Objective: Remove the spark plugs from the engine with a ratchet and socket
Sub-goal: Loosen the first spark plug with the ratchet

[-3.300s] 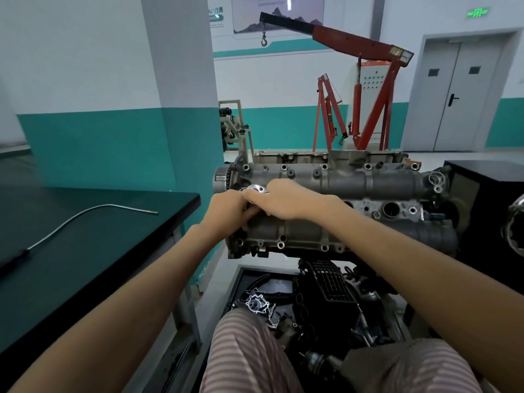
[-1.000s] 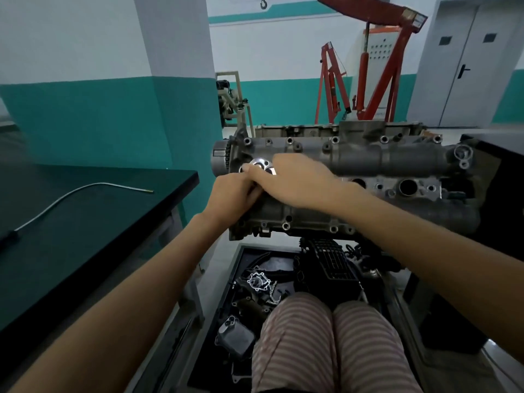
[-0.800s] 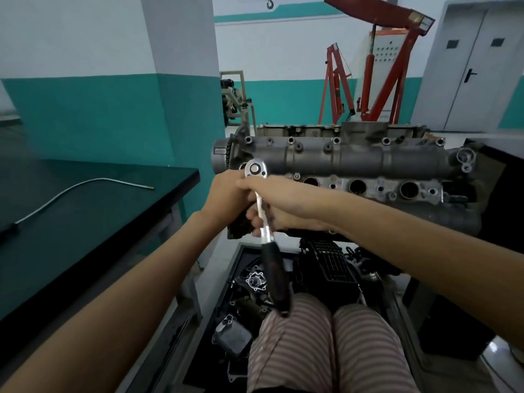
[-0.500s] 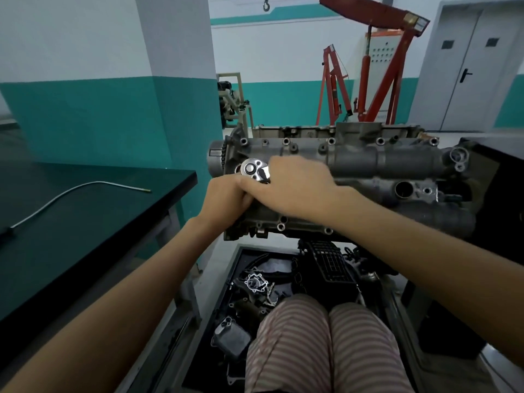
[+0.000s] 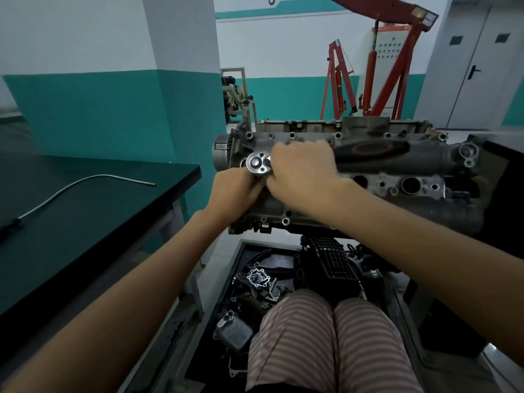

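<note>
— Chrome ratchet head (image 5: 257, 163) sits at the engine's (image 5: 368, 163) left end, frame centre?
— Yes. Right hand (image 5: 302, 170) grips its handle, running rightward; left hand (image 5: 235, 188) curls beneath the head, nearer.

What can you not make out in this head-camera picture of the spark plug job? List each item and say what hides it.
1. Socket and spark plug: hidden beneath the ratchet head and the left hand.
2. Ratchet handle: motion-blurred right of the right hand, so its detail is lost.
3. Left hand's fingers: covered by the right hand; their grip is unclear.
4. Engine's right end: in dark shadow.
5. Parts in the floor tray: dim and partly hidden by the person's knees.
</note>
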### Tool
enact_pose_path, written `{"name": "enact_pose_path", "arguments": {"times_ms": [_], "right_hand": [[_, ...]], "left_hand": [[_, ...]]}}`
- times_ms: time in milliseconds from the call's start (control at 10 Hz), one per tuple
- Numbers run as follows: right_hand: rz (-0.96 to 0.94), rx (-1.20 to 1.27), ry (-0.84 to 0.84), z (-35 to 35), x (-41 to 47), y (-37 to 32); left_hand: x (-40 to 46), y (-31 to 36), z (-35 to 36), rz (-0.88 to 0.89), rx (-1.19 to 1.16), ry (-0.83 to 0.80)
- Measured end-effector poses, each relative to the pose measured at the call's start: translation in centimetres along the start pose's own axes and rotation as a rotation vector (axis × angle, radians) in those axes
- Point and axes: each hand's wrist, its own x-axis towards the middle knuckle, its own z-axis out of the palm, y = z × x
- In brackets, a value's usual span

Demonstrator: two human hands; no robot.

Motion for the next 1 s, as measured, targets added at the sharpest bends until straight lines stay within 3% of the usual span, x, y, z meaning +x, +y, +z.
{"name": "enact_pose_path", "arguments": {"times_ms": [100,200,300,400,500,600,700,800,900,1000], "right_hand": [[0.226,0.918,-0.562,-0.2,-0.6,-1.1],[0.430,1.538,-0.920,-0.1,-0.3,-1.3],[0.071,0.407,-0.498,0.1,1.0,0.1],[-0.048,-0.189,-0.069,-1.3,1.2,0.6],[-0.042,-0.262,0.033,0.6,0.3,-1.0],[0.162,0.253,-0.198,1.3,-0.7,-1.9],[0.264,1.312,-0.762,1.0,-0.7,-2.8],[0.306,1.265,-0.666,1.0,-0.5,-2.1],[0.022,0.182,-0.190,0.5,0.0,0.2],[-0.037,-0.143,0.071,0.2,-0.2,0.2]], "left_hand": [[0.3,-0.3,-0.5,-0.167,-0.151,-0.163],[-0.1,0.0,-0.9,-0.107,-0.142,-0.167],[0.2,-0.1,-0.9,0.044,-0.025,-0.024],[0.3,0.0,-0.5,0.046,-0.012,0.018],[-0.1,-0.3,-0.3,0.035,-0.025,0.006],[0.3,-0.3,-0.7,-0.022,-0.058,-0.126],[0.7,-0.6,-0.4,-0.329,-0.198,-0.283],[0.1,-0.6,-0.6,-0.209,-0.265,-0.114],[0.3,-0.5,-0.5,0.004,-0.058,-0.018],[0.4,-0.6,-0.5,0.000,-0.023,-0.051]]}}
